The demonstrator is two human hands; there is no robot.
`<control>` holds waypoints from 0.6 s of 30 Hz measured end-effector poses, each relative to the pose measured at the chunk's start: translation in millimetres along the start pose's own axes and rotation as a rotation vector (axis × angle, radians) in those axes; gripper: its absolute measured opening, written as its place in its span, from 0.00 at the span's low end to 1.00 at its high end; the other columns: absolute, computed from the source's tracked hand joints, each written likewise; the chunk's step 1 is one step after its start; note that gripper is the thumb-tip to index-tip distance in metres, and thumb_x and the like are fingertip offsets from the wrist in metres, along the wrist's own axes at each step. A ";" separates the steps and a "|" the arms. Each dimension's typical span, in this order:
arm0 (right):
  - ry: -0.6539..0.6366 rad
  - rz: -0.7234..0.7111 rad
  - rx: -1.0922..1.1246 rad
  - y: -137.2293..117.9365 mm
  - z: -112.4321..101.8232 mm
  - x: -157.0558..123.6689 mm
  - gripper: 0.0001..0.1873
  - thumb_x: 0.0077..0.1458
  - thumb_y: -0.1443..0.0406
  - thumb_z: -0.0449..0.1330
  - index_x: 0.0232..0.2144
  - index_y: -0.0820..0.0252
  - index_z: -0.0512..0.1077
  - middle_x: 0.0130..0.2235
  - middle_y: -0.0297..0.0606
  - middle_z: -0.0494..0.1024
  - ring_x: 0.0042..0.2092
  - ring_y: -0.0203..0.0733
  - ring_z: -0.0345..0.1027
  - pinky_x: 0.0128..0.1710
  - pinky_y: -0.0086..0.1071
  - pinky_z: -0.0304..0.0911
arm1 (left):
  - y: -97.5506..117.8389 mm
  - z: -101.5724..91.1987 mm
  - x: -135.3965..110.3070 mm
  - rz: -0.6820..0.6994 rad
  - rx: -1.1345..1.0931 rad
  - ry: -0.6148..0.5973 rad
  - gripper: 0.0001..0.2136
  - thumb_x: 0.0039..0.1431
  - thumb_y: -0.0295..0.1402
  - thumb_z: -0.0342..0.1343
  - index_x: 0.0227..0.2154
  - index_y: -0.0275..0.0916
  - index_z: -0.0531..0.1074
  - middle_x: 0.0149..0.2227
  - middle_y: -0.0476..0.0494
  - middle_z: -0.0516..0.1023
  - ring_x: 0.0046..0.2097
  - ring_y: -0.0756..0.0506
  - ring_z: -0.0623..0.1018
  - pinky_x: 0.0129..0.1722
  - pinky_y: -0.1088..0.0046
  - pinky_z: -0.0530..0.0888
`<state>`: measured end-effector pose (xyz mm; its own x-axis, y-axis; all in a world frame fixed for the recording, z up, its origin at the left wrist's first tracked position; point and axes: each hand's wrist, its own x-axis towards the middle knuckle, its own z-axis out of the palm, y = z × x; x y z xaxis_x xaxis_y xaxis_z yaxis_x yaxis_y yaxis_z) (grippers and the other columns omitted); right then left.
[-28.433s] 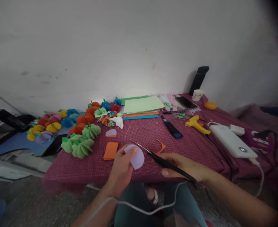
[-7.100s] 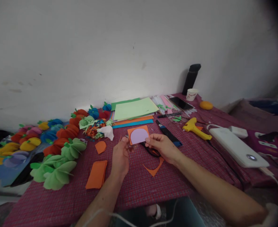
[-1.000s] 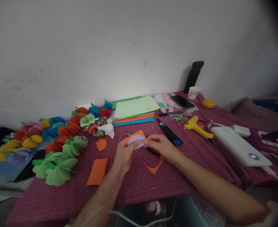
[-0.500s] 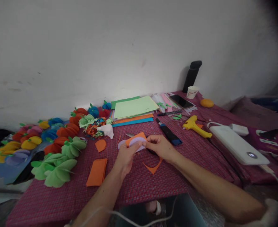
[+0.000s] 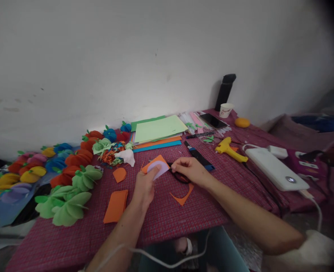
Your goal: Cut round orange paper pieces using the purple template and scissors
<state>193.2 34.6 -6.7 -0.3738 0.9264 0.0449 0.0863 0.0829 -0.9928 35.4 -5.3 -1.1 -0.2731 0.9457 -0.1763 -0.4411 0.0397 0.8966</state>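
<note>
My left hand (image 5: 147,182) pinches a folded-looking piece of orange paper (image 5: 157,158) with a rounded light-purple paper piece (image 5: 161,168) laid on top, thumb pressing on the purple one. Just to the right, my right hand (image 5: 191,172) has its fingers curled at the black handles of a pair of scissors (image 5: 181,178); the blades are mostly hidden behind the papers. Under the hands lies a curved orange offcut (image 5: 183,197). To the left are a stack of orange paper pieces (image 5: 115,206) and a single round-edged orange piece (image 5: 119,174).
Colourful paper pumpkins (image 5: 78,156) and pale green ones (image 5: 72,207) crowd the left. Behind are paper scraps (image 5: 112,155) and coloured sheets (image 5: 159,128). On the right lie a yellow glue gun (image 5: 230,150), a white power bank (image 5: 277,169), a phone (image 5: 213,121) and a paper cup (image 5: 226,110).
My right hand has left the papers and moved to the scissors' handles. My left hand keeps the orange and purple papers, now turned and shifted slightly left. The view has shifted a little.
</note>
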 end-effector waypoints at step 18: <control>-0.142 -0.249 -1.196 3.2 -7.8 -0.7 0.20 0.48 0.65 0.57 0.45 0.65 0.68 0.41 0.47 0.74 0.43 0.47 0.66 0.45 0.36 0.56 | 5.9 -7.5 8.1 0.041 -0.153 0.060 0.12 0.34 0.29 0.66 0.26 0.35 0.73 0.25 0.50 0.77 0.27 0.51 0.75 0.25 0.77 0.67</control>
<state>201.0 37.1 -9.0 -0.5916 0.7954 0.1317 0.7625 0.6051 -0.2290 24.3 0.2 -0.2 -0.3420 0.9245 -0.1684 -0.5524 -0.0529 0.8319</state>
